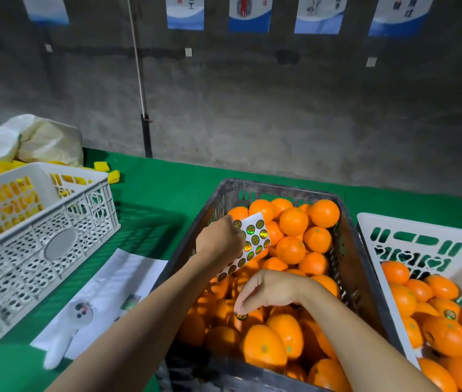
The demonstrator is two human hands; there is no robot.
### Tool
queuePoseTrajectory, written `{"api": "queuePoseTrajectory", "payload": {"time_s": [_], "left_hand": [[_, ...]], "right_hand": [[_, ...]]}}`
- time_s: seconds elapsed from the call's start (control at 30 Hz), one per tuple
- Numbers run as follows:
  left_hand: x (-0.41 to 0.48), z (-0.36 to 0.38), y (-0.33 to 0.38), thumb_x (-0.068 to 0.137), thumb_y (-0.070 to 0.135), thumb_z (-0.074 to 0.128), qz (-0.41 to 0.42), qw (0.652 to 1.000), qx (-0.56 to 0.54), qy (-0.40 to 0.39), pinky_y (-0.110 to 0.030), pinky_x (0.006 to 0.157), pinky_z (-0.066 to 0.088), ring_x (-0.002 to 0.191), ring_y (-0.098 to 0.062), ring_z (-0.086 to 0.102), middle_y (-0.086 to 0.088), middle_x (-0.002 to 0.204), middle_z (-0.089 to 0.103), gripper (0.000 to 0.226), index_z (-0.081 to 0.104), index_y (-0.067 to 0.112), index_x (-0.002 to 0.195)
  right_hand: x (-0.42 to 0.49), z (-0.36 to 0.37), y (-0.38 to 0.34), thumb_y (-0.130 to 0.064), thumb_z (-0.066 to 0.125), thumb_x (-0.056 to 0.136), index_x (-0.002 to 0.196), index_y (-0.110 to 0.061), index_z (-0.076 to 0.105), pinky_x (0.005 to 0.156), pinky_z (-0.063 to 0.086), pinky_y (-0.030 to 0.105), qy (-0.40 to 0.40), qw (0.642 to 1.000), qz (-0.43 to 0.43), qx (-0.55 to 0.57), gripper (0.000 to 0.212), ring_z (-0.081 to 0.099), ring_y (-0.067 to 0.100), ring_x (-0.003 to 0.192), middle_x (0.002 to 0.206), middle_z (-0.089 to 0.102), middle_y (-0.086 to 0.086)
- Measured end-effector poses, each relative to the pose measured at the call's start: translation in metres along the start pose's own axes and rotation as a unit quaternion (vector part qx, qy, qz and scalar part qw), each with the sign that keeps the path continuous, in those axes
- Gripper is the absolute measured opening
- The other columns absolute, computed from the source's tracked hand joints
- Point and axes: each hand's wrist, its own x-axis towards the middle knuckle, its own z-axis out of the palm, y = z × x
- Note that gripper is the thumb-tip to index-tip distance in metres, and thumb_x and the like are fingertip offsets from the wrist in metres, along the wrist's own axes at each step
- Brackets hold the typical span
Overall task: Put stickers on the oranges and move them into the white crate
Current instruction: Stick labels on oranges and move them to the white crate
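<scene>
Oranges (292, 247) fill the dark crate (365, 278); stickered ones lie in the white crate (379, 222).

My left hand (219, 239) grips the sticker sheet (248, 246) while my right hand (263, 292) pinches one sticker (241, 316), fingers pointing down.

The table (167, 190) is green. The oranges (293, 222) are bright orange and fill a dark grey crate (365, 292). At 3 o'clock a white crate (371, 222) has heart-shaped cutouts; at 9 o'clock another white crate (40, 239) has a lattice pattern, with yellow pieces (101, 166) behind it. The sticker sheet (252, 239) is white with round, shiny gold-green stickers. The wall (252, 108) is grey, with blue-and-white posters (186, 12).
</scene>
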Motion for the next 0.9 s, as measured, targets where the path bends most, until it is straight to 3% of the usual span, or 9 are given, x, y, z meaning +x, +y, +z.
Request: {"api": "queuePoseTrajectory", "payload": {"time_s": [0.1,0.2,0.37,0.47,0.57,0.67,0.8,0.9], "left_hand": [[-0.001,-0.001,0.0,0.099,0.026,0.041,0.002,1.0,0.002,-0.004,-0.027,0.052,0.047,0.068,-0.019,0.065,-0.002,0.077,0.063,0.022,0.056,0.013,0.106],[-0.001,-0.002,0.001,0.099,0.025,0.04,0.005,1.0,0.004,-0.005,-0.029,0.057,0.049,0.072,-0.022,0.066,-0.004,0.081,0.064,0.023,0.056,0.013,0.109],[-0.002,-0.004,0.002,0.099,0.026,0.04,0.008,1.0,-0.002,0.001,-0.034,0.062,0.055,0.071,-0.022,0.065,-0.004,0.079,0.063,0.023,0.056,0.012,0.106],[-0.001,-0.003,0.001,0.099,0.026,0.039,0.007,1.0,0.009,0.009,-0.028,0.054,0.043,0.069,-0.02,0.061,-0.001,0.075,0.058,0.022,0.055,0.011,0.102],[-0.001,-0.002,0.002,0.099,0.025,0.037,0.001,1.0,0.008,0.001,-0.03,0.061,0.048,0.073,-0.02,0.062,-0.005,0.085,0.064,0.02,0.053,0.013,0.101],[-0.001,0.0,0.002,0.099,0.024,0.035,-0.005,1.0,0.003,0.001,-0.033,0.065,0.053,0.072,-0.019,0.062,-0.002,0.081,0.062,0.021,0.053,0.015,0.099],[0.001,0.002,-0.002,0.098,0.025,0.037,-0.001,1.0,0.002,0.021,-0.027,0.051,0.036,0.057,-0.011,0.048,0.003,0.067,0.051,0.022,0.042,0.021,0.076],[0.001,0.004,-0.002,0.099,0.024,0.038,-0.005,0.999,0.001,0.034,-0.026,0.049,0.028,0.054,-0.009,0.044,0.004,0.064,0.048,0.025,0.04,0.022,0.074]], "right_hand": [[0.001,0.001,0.002,-0.03,0.077,0.085,0.117,-0.025,0.074,0.075,0.046,0.011,0.005,1.0,0.011,0.004,0.032,0.062,-0.006,0.089,0.102,0.074,-0.015],[0.001,0.003,0.001,-0.04,0.078,0.083,0.137,-0.036,0.055,0.094,0.052,0.03,0.005,0.998,0.056,0.002,0.059,0.059,0.015,0.115,0.129,0.06,0.0],[0.005,0.007,-0.002,-0.069,0.066,0.079,0.14,-0.034,0.052,0.108,0.043,0.035,-0.035,0.99,0.079,-0.113,0.071,0.046,0.022,0.132,0.147,0.047,-0.006],[0.01,0.008,-0.002,-0.078,0.061,0.076,0.146,-0.039,0.042,0.113,0.034,0.038,-0.042,0.979,0.102,-0.169,0.082,0.037,0.023,0.142,0.158,0.033,-0.008],[0.011,0.008,-0.001,-0.081,0.058,0.075,0.149,-0.038,0.037,0.119,0.024,0.043,-0.044,0.976,0.114,-0.183,0.088,0.024,0.024,0.149,0.163,0.025,-0.009],[0.013,0.011,-0.002,-0.083,0.061,0.068,0.152,-0.037,0.031,0.121,0.02,0.048,-0.032,0.978,0.14,-0.151,0.101,0.017,0.026,0.152,0.164,0.02,-0.009],[0.015,0.006,-0.008,-0.083,0.06,0.07,0.155,-0.037,0.02,0.12,0.019,0.052,-0.058,0.963,0.161,-0.207,0.105,0.013,0.03,0.153,0.166,0.015,-0.005],[0.014,0.006,-0.011,-0.081,0.054,0.077,0.157,-0.037,0.015,0.118,0.019,0.052,-0.072,0.948,0.164,-0.264,0.099,0.011,0.033,0.152,0.167,0.011,-0.002]]}}
